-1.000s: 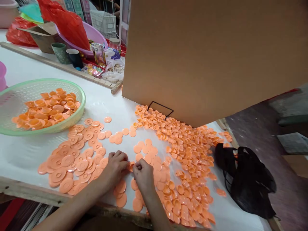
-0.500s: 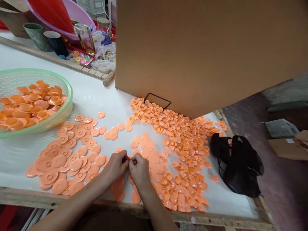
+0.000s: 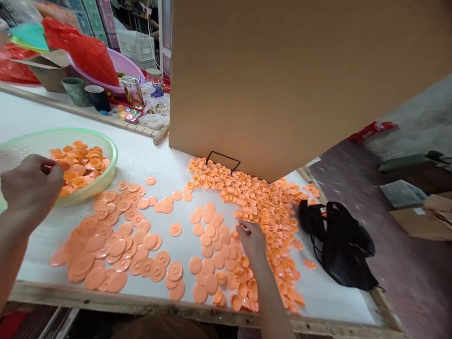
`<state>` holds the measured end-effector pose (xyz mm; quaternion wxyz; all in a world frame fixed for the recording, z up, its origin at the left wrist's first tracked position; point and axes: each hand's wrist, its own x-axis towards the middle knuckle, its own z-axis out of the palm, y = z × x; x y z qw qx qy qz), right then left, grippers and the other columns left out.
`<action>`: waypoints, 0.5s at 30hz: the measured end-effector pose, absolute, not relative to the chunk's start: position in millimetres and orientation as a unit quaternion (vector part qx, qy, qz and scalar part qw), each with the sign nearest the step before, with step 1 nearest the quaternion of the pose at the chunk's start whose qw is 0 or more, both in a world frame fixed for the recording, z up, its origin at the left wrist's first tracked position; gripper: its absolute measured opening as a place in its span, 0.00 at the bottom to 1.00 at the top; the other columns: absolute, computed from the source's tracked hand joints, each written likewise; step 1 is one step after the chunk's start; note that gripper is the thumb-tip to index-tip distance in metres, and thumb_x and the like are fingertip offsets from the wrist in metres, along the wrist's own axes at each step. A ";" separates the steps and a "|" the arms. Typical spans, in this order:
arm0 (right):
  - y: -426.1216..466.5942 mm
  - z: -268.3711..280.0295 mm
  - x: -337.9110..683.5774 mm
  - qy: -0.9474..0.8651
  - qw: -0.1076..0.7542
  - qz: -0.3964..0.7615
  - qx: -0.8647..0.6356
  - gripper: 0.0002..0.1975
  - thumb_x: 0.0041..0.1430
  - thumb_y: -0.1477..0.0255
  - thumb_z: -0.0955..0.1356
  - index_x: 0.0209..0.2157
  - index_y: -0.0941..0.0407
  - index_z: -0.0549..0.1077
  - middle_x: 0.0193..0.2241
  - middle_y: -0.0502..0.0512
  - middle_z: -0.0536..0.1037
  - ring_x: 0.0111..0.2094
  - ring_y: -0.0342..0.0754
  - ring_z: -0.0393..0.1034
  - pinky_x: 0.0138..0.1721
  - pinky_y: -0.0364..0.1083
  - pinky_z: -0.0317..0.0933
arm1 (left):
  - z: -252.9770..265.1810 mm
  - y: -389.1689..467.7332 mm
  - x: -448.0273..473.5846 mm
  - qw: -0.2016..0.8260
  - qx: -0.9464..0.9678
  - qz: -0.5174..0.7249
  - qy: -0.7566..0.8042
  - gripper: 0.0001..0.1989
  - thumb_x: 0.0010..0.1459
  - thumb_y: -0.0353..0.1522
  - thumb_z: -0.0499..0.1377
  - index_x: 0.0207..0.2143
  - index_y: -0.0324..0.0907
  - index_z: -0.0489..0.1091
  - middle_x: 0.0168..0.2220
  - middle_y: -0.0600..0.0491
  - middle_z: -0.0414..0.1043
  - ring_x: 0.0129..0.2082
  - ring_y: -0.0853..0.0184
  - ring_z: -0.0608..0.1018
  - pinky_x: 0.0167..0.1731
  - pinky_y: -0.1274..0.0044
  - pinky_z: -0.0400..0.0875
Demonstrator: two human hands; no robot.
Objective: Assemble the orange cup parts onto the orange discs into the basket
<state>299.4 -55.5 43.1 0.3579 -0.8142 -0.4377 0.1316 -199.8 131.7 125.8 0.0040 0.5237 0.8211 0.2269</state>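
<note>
At the left, my left hand [image 3: 33, 186] is over the near side of a pale green plastic basket [image 3: 115, 160], its fingers pinched at an orange plastic piece [image 3: 64, 165]. Inside the basket lies a heap of joined orange cup-and-disc pieces [image 3: 93, 162]. My right hand [image 3: 252, 239] is at the left edge of a large pile of small orange plastic cups [image 3: 268, 207]. Its fingers are curled together, and what they hold is hidden. Between the hands, flat orange discs [image 3: 118, 247] with raised rings lie spread out, and plainer-looking discs [image 3: 210, 230] lie left of my right hand.
A big cardboard box [image 3: 282, 84] stands behind the cups, with a black wire frame [image 3: 223, 161] at its foot. A black bag [image 3: 341, 245] lies at the right. Cups [image 3: 76, 92] and a purple basin [image 3: 129, 66] stand behind a wooden strip. Wood edges the white table.
My hands were together over the discs. The left has moved left to the basket; the right has moved right to the cup pile. The view has tilted up slightly.
</note>
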 end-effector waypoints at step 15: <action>-52.7 61.9 203.6 -0.291 0.509 0.480 -0.653 0.17 0.43 0.64 0.73 0.35 0.57 0.73 0.26 0.50 0.74 0.23 0.42 0.68 0.21 0.40 0.61 | 21.9 -2.2 0.1 0.265 0.836 0.127 0.463 0.06 0.55 0.27 0.56 0.34 0.43 0.72 0.36 0.51 0.70 0.38 0.63 0.71 0.37 0.72 0.57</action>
